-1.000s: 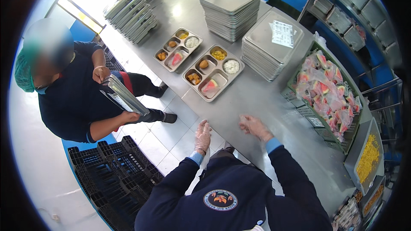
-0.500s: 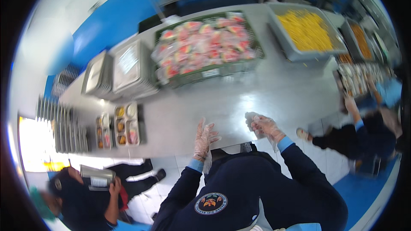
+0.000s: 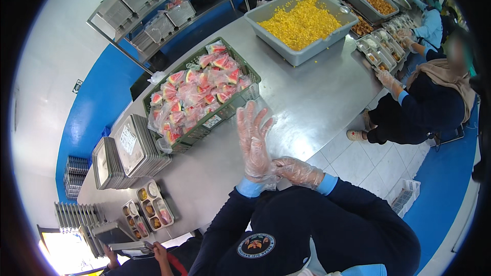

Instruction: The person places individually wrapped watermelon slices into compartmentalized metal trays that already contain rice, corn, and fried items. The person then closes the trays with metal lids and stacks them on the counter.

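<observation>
There's the steel desk [image 3: 312, 97] stretching out before you, the green crate [image 3: 236, 105] of bagged melon slices ahead and to your left, the grey tub [image 3: 317, 47] of yellow food farther off to the right. Here's your left hand [image 3: 255, 148] up over the desk, fingers spread wide, and your right hand [image 3: 302, 171] at that wrist, fingers narrow, pinching the clear left glove [image 3: 254, 161] near its cuff.

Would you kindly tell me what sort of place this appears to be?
Probably a large catering kitchen: a crate of bagged watermelon, a tub of yellow food and filled meal trays suggest it.
</observation>
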### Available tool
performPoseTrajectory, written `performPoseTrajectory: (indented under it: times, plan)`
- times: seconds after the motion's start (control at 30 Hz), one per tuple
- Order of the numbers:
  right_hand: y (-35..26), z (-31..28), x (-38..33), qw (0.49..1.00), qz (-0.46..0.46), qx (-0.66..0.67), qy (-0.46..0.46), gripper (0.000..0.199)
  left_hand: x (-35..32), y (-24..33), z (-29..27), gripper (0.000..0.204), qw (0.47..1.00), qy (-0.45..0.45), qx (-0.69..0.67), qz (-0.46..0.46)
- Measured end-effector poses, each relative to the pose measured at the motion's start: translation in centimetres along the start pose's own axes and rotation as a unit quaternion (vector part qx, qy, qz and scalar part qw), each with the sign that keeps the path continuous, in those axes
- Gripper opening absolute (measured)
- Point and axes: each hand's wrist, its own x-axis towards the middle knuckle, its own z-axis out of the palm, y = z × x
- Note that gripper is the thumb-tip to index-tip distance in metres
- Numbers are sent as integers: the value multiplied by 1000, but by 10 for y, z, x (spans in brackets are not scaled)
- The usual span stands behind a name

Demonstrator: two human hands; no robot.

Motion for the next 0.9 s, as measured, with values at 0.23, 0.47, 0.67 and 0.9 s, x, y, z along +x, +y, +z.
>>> performPoseTrajectory:
  times: [0.23,0.47,0.67,0.9]
  plan:
    - [-1,52,75,874,-334,-350,-49,27,7,45,-143,74,964,75,-239,-94]
    - [44,75,81,923,-140,-355,-41,23,37,36,-227,67,973,170,42,-150]
    - [45,26,57,941,157,-292,63,52,176,-26,-235,63,937,121,33,-326]
    - [47,12,11,918,212,-168,289,54,265,-156,-240,40,902,191,-3,-388]
